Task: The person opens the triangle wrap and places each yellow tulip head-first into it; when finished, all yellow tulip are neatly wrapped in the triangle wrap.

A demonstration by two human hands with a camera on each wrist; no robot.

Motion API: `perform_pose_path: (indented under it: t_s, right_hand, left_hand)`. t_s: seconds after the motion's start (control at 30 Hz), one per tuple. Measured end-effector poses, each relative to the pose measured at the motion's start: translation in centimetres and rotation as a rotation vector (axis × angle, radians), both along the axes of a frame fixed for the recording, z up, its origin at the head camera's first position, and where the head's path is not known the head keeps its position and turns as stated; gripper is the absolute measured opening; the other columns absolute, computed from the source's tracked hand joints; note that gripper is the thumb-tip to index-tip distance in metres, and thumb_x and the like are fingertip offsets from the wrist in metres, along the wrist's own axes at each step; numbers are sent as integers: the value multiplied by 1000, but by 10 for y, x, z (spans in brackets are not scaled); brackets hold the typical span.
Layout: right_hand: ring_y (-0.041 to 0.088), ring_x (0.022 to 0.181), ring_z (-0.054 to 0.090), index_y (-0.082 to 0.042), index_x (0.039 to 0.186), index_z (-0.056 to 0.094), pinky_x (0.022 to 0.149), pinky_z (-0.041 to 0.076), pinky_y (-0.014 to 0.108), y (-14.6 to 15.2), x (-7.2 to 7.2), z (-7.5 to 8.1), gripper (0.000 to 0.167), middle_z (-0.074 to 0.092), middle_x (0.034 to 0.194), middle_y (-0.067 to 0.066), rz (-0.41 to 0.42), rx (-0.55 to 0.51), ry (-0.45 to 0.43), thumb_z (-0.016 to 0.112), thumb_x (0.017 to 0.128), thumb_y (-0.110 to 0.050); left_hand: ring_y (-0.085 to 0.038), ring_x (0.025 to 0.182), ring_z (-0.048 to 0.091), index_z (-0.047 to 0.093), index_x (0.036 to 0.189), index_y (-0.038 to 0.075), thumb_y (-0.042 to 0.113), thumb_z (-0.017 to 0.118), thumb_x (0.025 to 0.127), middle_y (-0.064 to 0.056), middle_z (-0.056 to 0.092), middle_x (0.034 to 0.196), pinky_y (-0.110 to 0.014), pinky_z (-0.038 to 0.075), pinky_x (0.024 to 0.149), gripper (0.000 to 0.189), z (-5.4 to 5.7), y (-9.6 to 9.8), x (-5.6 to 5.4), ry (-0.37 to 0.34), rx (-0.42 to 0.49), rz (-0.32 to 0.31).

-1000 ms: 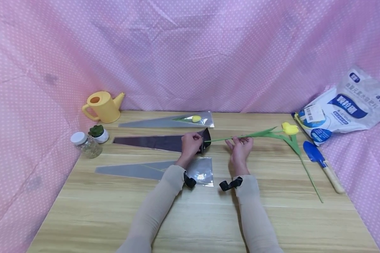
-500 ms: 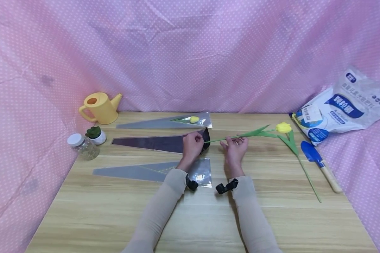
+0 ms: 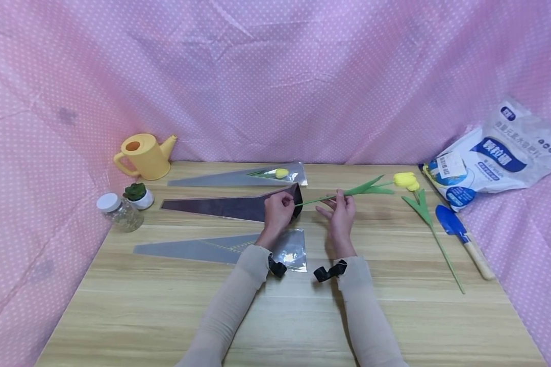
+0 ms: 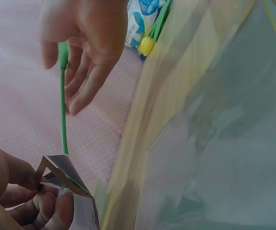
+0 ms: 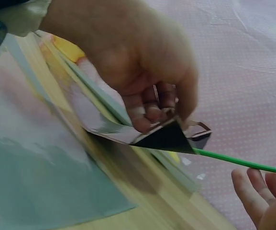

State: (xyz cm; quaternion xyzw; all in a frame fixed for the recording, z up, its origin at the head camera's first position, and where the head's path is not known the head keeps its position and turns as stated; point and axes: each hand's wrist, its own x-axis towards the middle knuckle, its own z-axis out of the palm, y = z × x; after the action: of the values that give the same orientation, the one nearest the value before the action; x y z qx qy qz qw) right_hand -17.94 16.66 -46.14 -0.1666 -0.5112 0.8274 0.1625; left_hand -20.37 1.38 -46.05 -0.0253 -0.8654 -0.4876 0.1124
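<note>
My left hand (image 3: 278,210) pinches the mouth of a dark flower sleeve (image 3: 220,208), whose opening stands parted in both wrist views. My right hand (image 3: 342,220) holds the green stem of a yellow tulip (image 3: 404,179) between thumb and fingers, just below its leaves. The stem (image 4: 63,110) enters the sleeve's opening (image 5: 169,136), so its lower end is hidden inside. A second tulip (image 3: 443,250) lies at the right, its bloom partly behind the held one. At the back, a clear sleeve (image 3: 206,177) contains another yellow tulip (image 3: 281,174).
Nearer me lies another clear sleeve (image 3: 179,246), partly under my left forearm. A yellow watering can (image 3: 146,155), small potted succulent (image 3: 139,196) and lidded jar (image 3: 121,213) stand at the left. A blue trowel (image 3: 464,239) and white bag (image 3: 486,158) are at the right.
The held tulip has moved left, its stem sliding further into the dark sleeve. My right hand's hold has shifted on the stem; my left hand stays at the sleeve's mouth.
</note>
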Motion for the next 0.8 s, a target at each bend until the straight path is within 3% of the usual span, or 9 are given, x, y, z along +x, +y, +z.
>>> perform_pose_path:
  t_s: [0.1,0.27,0.4,0.53,0.7,0.8]
  right_hand:
    - [20,86,72,-11,110,50,67,63,30,4,1,2,10,64,92,-1,-29,8,9,46,106,-19]
    - [18,78,73,3,117,47,61,62,28,5,1,-1,17,65,92,6,-83,7,36,49,103,-6]
    - [17,79,73,10,120,46,62,62,30,0,1,-5,25,64,97,13,-56,8,29,53,101,-4]
    - [17,82,74,10,116,53,65,63,30,-5,1,-4,24,63,102,17,2,29,25,57,100,-7]
    - [19,80,76,-3,98,62,64,62,30,-5,1,0,16,67,98,17,-28,-13,41,57,102,-17]
    - [20,79,76,0,107,58,62,62,31,-3,2,1,20,68,93,15,-52,-23,39,56,102,-20]
  left_hand:
    - [-16,66,61,76,86,3,3,66,85,-10,72,74,-27,51,66,10,1,-1,0,-3,6,1]
    - [-14,66,60,76,85,3,4,66,85,-9,71,74,-26,50,66,10,2,-1,1,2,13,0]
    - [-14,65,60,76,84,3,4,66,84,-9,72,73,-25,50,64,10,2,0,1,13,20,-3]
    - [-14,65,60,76,84,4,4,66,84,-10,72,73,-26,50,65,10,3,0,1,25,21,4]
    - [-15,66,61,76,84,3,3,66,84,-10,72,73,-26,51,66,10,3,0,1,23,18,14]
    - [-15,66,60,76,84,3,2,65,84,-10,72,73,-26,50,65,10,4,-1,1,17,20,10]
